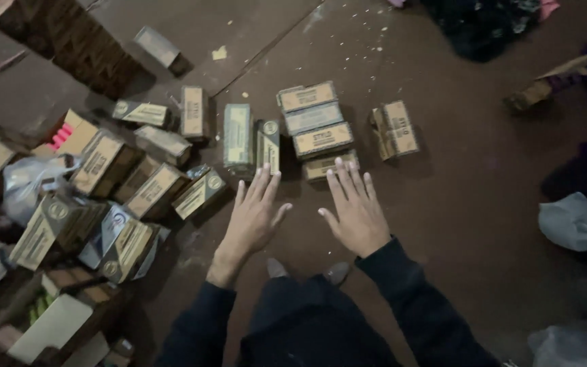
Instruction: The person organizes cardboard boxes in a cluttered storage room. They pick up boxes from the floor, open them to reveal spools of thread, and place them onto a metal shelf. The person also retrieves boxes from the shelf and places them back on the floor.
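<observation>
Both my hands hover flat over a dark floor, fingers spread and palms down, holding nothing. My left hand (253, 214) has its fingertips close to an upright narrow box (268, 144) and a pale greenish box (238, 139). My right hand (356, 207) reaches toward a row of several small tan boxes (315, 129) lying side by side, its fingertips over the nearest one (327, 164). A single tan box (395, 129) lies apart to the right of the row.
A loose heap of similar small boxes (103, 190) fills the left side, with a plastic bag (28, 183) among them. Brown cartons (69, 34) stand at top left. Cloth and bags (579, 221) lie along the right edge. My knees (307, 299) are below.
</observation>
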